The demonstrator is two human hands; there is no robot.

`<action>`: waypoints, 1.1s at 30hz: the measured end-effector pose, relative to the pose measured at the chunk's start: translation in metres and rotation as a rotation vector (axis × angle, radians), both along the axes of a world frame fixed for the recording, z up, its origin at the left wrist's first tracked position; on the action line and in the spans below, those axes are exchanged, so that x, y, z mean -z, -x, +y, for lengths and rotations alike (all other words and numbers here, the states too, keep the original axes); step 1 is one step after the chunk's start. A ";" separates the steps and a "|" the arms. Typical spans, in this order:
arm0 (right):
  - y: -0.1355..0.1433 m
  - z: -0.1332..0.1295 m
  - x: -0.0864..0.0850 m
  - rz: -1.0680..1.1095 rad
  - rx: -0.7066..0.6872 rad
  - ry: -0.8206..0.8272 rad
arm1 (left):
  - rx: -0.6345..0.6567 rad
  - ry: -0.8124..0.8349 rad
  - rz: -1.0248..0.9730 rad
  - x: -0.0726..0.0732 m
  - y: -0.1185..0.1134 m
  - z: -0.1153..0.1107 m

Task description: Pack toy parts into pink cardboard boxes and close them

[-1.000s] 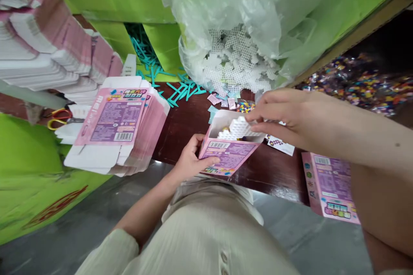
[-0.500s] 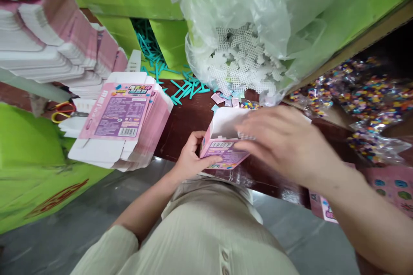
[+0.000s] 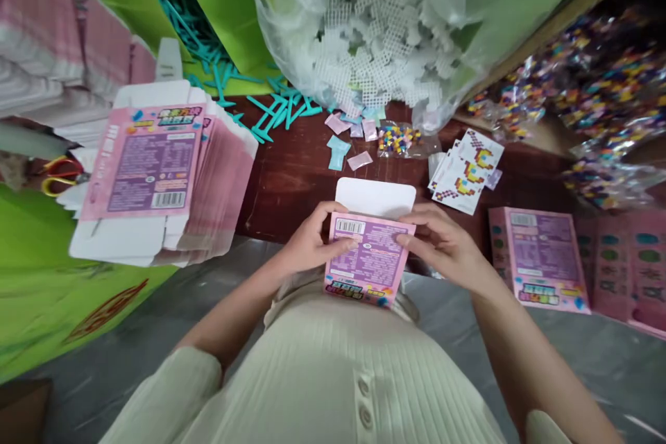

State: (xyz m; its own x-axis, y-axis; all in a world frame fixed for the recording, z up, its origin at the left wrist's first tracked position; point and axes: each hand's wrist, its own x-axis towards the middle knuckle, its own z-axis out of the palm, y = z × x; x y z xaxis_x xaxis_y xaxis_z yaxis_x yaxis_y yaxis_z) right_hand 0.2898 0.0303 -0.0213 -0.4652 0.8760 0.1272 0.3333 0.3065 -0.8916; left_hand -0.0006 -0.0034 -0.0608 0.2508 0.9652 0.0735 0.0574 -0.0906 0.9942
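A pink and purple printed cardboard box (image 3: 370,257) is held in front of my body, its white end flap (image 3: 375,197) standing up at the far side. My left hand (image 3: 318,239) grips the box's left edge, thumb across the printed face. On the opposite edge my right hand (image 3: 442,239) holds it the same way, thumb on the face and fingers behind. What lies inside the box is hidden. Just beyond it on the brown table are small pink sachets (image 3: 360,161), a blue sachet (image 3: 338,152) and a clear bag of coloured beads (image 3: 400,140).
Flat box blanks (image 3: 229,187) are stacked at left near scissors (image 3: 60,177). Teal hammer-shaped tools (image 3: 281,114) spill from a green carton. A plastic bag holds white pegboards (image 3: 379,48). Pattern cards (image 3: 468,170), another pink box (image 3: 546,257) and many bead bags (image 3: 614,97) lie right.
My right hand has moved from over the box opening to its right edge and now grips it. The box has tilted so its printed face shows. The view has shifted, revealing the pattern cards.
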 end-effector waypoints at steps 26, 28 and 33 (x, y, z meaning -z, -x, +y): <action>0.024 -0.014 0.000 0.111 0.124 0.141 | -0.138 0.163 -0.068 -0.021 0.009 0.001; 0.021 -0.020 0.004 0.088 0.116 0.097 | -0.160 0.082 -0.049 -0.014 0.009 -0.002; 0.025 -0.028 -0.003 0.067 0.136 -0.003 | -0.168 -0.069 0.113 -0.031 0.004 -0.008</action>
State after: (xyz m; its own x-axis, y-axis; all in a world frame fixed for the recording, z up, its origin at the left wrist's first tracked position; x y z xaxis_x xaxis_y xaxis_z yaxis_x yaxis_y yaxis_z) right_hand 0.2649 0.0021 -0.0186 -0.3322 0.9301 0.1565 0.3117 0.2648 -0.9125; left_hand -0.0046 -0.0115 -0.0296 0.0975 0.9878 0.1218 0.1879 -0.1385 0.9724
